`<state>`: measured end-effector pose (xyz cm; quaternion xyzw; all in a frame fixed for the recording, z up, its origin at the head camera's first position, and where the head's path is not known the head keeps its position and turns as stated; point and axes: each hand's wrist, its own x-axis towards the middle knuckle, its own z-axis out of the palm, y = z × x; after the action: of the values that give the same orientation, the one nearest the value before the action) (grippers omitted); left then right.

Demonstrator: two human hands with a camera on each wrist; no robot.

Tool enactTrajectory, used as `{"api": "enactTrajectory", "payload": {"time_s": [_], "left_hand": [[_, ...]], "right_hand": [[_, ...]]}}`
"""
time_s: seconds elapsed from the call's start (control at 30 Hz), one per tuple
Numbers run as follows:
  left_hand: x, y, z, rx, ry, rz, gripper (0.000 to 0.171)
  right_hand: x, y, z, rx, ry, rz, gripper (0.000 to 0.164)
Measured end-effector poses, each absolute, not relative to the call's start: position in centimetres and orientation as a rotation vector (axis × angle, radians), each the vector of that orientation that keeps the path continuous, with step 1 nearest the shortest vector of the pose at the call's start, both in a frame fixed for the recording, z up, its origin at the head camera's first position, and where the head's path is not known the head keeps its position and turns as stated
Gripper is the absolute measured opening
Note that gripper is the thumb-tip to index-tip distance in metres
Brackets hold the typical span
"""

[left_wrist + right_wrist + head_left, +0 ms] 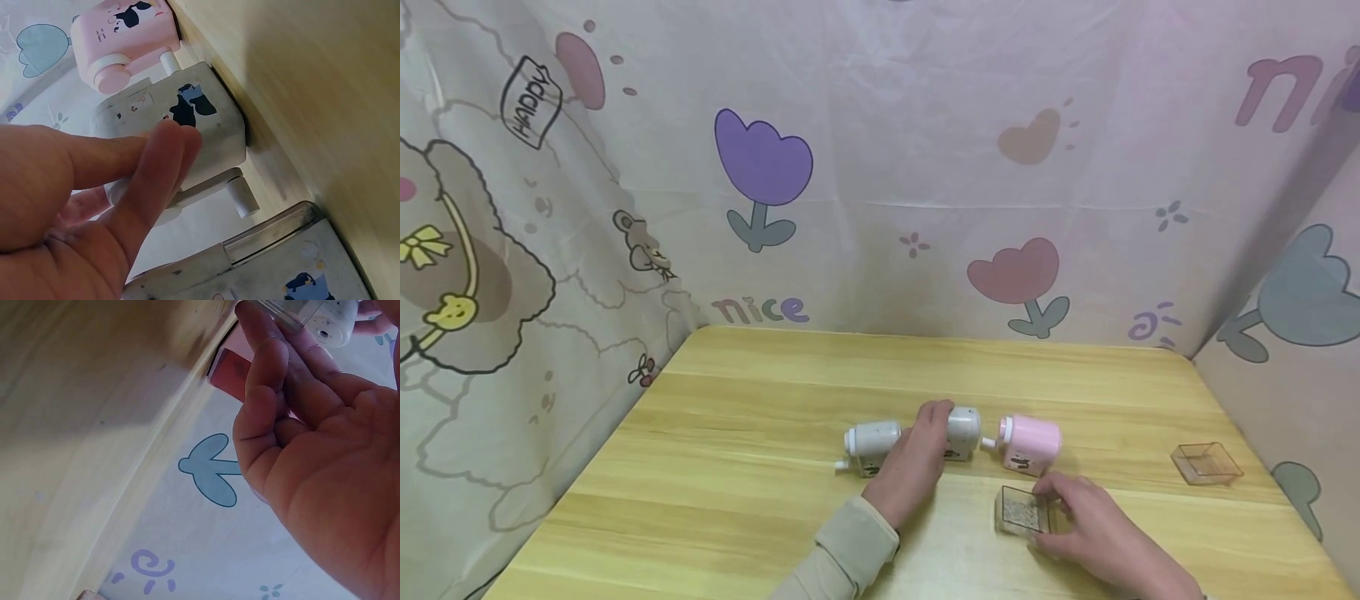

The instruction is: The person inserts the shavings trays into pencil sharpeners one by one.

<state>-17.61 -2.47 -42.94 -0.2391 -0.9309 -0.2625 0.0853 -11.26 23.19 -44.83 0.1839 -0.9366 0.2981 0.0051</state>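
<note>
Three crank pencil sharpeners stand in a row. My left hand (917, 458) grips the crank end of the middle grey pencil sharpener (964, 429), partly hiding it. In the left wrist view its thumb and fingertips come together in front of the cow-printed body, beside the white crank. The left grey pencil sharpener (877, 435) is close by that wrist. My right hand (1101, 529) pinches the right end of a clear shavings tray (1018, 512) between thumb and fingers, with grey shavings inside. Behind the tray stands the pink pencil sharpener (1036, 440).
Another clear tray (1206, 467), with an orange-tinted rim, lies at the right side of the wooden table (737, 417). A printed cloth (880, 167) hangs behind the table and along both sides.
</note>
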Motion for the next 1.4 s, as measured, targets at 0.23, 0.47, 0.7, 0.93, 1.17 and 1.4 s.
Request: {"api": "enactTrajectory", "payload": {"time_s": [0.23,0.47,0.7,0.93,1.17,1.4], "left_hand": [[-17.4,-2.6,-42.8,-0.730,-2.780,-0.794,0.044],[-16.7,-2.7,-42.2,-0.748,-2.836,-0.846,0.046],[-15.7,-2.9,-40.9,-0.793,-2.894,-0.813,0.044],[-14.8,-3.2,-40.3,-0.868,-2.933,-0.788,0.042],[-14.0,-3.6,-40.1,-0.910,-2.922,-0.770,0.042],[-13.2,-3.8,-39.7,-0.933,-2.929,-0.734,0.042]], "right_hand": [[-11.3,23.2,-44.8,0.576,-2.925,0.931,0.049],[-11.2,23.1,-44.9,0.557,-2.919,0.929,0.050],[-11.3,23.2,-45.0,0.568,-2.921,0.919,0.049],[-11.3,23.1,-44.9,0.569,-2.919,0.929,0.050],[-11.3,23.1,-44.9,0.541,-2.936,0.945,0.050],[-11.3,23.1,-44.9,0.546,-2.951,0.957,0.050]]}}
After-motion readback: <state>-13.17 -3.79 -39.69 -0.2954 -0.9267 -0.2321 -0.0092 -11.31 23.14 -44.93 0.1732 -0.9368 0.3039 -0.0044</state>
